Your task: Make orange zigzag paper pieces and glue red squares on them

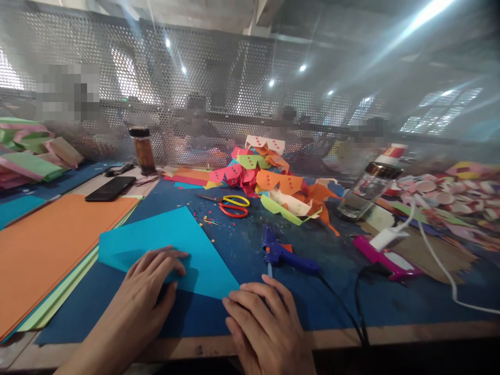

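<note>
A sheet of turquoise paper lies on the dark blue table mat in front of me. My left hand rests on its near edge, fingers curled down on the paper as if pressing it. My right hand lies at the sheet's near right corner, fingers bent and touching the mat beside the paper's tip. Neither hand lifts anything. A blue glue gun lies just beyond my right hand.
Orange and green sheets are stacked at left, a black phone behind them. Scissors and a pile of cut coloured paper sit mid-table. A jar, a glass bottle, cables and a perforated metal screen stand beyond.
</note>
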`<state>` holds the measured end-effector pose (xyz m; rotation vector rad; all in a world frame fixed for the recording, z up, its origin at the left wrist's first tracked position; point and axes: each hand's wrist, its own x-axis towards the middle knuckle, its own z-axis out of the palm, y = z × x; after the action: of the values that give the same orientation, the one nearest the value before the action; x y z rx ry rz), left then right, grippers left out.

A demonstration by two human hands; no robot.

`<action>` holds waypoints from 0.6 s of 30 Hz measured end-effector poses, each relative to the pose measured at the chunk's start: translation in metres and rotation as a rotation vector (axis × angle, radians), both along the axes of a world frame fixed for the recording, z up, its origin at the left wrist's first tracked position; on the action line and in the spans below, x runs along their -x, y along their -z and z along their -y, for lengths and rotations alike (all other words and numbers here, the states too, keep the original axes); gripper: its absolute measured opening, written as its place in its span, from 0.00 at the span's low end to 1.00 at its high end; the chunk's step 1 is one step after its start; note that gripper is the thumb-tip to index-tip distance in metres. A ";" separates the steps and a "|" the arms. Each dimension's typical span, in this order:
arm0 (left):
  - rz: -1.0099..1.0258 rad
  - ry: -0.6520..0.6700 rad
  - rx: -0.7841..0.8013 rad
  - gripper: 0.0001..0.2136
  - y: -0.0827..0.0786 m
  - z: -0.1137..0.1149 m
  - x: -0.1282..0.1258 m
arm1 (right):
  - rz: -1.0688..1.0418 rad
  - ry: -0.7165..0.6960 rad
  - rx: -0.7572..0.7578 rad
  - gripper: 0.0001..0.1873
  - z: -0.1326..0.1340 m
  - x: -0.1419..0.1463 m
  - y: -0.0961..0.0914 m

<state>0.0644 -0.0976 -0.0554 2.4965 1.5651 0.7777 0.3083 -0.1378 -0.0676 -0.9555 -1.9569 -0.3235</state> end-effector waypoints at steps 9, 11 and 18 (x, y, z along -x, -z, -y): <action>-0.024 -0.045 -0.064 0.10 0.007 -0.005 0.025 | -0.029 -0.017 -0.032 0.12 -0.002 0.000 0.003; -0.030 -0.045 -0.032 0.09 0.007 -0.007 0.030 | -0.020 -0.014 -0.010 0.11 -0.001 0.000 0.001; -0.011 -0.090 -0.006 0.06 0.006 -0.008 0.031 | 0.019 -0.003 0.042 0.11 0.002 -0.002 -0.005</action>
<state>0.0332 -0.0899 -0.0614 2.4535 1.6922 0.7822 0.3104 -0.1403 -0.0627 -0.9793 -1.9890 -0.2912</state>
